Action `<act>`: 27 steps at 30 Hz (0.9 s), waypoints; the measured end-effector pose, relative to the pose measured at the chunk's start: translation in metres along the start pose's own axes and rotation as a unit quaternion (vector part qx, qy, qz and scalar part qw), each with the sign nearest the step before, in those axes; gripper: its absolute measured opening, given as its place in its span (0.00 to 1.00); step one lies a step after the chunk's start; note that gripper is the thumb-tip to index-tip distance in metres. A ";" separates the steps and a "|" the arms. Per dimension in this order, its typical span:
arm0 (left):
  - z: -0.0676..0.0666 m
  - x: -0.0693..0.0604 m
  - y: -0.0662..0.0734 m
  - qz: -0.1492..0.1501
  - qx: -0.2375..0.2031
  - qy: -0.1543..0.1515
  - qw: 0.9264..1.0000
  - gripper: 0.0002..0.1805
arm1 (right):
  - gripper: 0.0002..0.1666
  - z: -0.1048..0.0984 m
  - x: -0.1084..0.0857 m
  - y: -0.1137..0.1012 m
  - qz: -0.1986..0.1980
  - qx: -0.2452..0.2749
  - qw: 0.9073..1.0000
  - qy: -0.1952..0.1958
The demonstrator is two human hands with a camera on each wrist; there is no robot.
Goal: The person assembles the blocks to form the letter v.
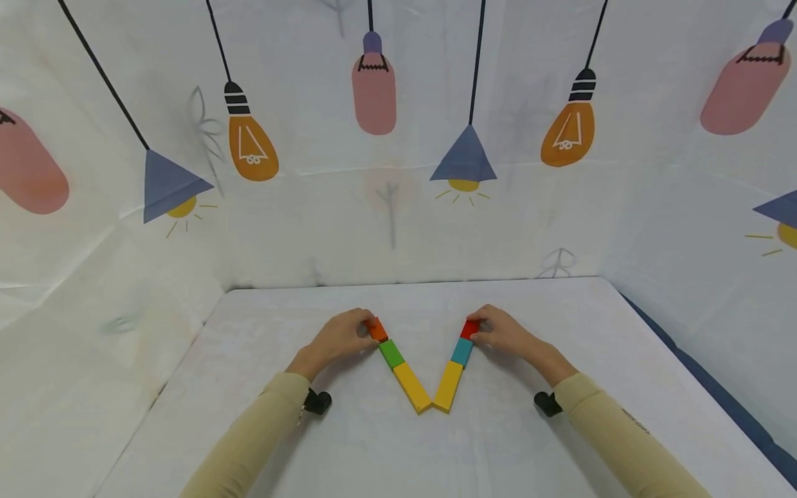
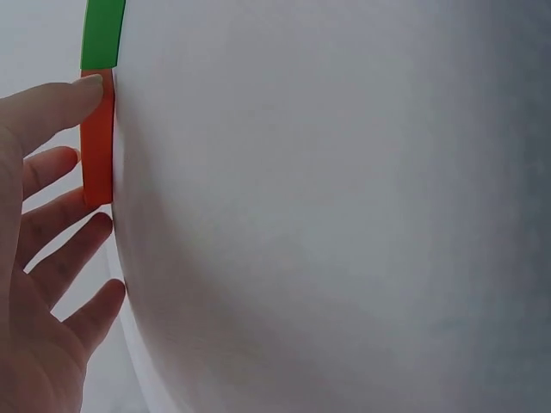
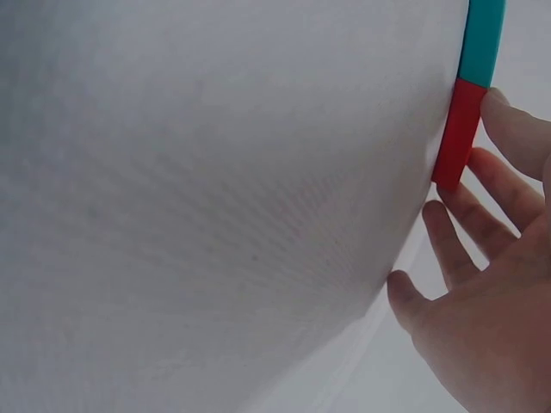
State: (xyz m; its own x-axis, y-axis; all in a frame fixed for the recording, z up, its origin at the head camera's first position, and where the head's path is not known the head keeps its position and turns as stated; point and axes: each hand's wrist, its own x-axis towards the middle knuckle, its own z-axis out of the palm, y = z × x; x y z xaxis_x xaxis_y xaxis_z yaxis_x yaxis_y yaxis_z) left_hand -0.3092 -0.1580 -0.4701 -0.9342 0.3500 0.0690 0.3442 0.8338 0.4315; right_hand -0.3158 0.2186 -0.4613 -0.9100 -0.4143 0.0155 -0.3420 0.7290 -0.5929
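Observation:
Flat colored blocks lie on the white table in a V shape. On the left arm, an orange block (image 1: 376, 329) meets a green block (image 1: 391, 354), followed by a yellow block (image 1: 412, 389). The right arm has a red block (image 1: 470, 328), a teal block (image 1: 462, 351) and a second yellow block (image 1: 448, 387). The yellow ends touch at the bottom of the V. My left hand (image 1: 338, 337) pinches the orange block, its thumb close to the green one in the left wrist view. With thumb and fingertips, my right hand (image 1: 507, 335) holds the red block (image 3: 461, 133).
The white tabletop (image 1: 473, 456) ends at a back wall sheet (image 1: 299, 228) printed with hanging lamps. A dark blue strip (image 1: 716, 380) runs along the right side. Black wrist devices show at the left cuff (image 1: 319, 402) and right cuff (image 1: 548, 404).

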 end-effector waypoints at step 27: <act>0.000 -0.005 0.006 0.014 -0.046 0.007 0.999 0.15 | 0.24 -0.001 -0.002 -0.001 0.006 0.010 1.000 0.001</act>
State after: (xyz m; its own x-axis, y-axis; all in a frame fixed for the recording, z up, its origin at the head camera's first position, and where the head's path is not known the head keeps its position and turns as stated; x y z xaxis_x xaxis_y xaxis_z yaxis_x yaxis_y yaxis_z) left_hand -0.3027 -0.1549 -0.4676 -0.9257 0.3664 0.0939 0.3608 0.7806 0.5104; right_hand -0.3142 0.2190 -0.4604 -0.9140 -0.4056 0.0097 -0.3269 0.7221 -0.6096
